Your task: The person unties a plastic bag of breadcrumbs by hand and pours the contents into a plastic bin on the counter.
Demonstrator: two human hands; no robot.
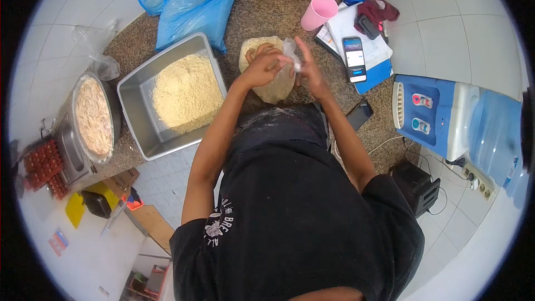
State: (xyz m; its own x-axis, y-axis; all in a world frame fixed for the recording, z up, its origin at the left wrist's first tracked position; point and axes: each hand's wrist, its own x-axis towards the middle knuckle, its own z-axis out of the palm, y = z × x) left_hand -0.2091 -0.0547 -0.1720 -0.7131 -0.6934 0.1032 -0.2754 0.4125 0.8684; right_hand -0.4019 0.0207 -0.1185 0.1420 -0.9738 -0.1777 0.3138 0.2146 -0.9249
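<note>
A clear plastic bag (274, 90) filled with pale crumbs lies on the counter close to my body. My left hand (263, 68) rests across the bag, its fingers curled over the top and its thumb reaching toward the gathered plastic. At the bag's bunched neck, my right hand (315, 78) grips the plastic, with one finger stretched upward. The palm hides part of that grip. To the left, a grey metal pan (132, 100) holds a heap of yellowish crumbs (186, 92).
Blue plastic bags (195, 14) lie behind the pan. A bowl of pale, wet-looking food (93, 114) stands far left. On the right are a pink cup (319, 12), a lit phone (354, 58) on papers, a dark phone (360, 115) and a blue water dispenser (432, 108).
</note>
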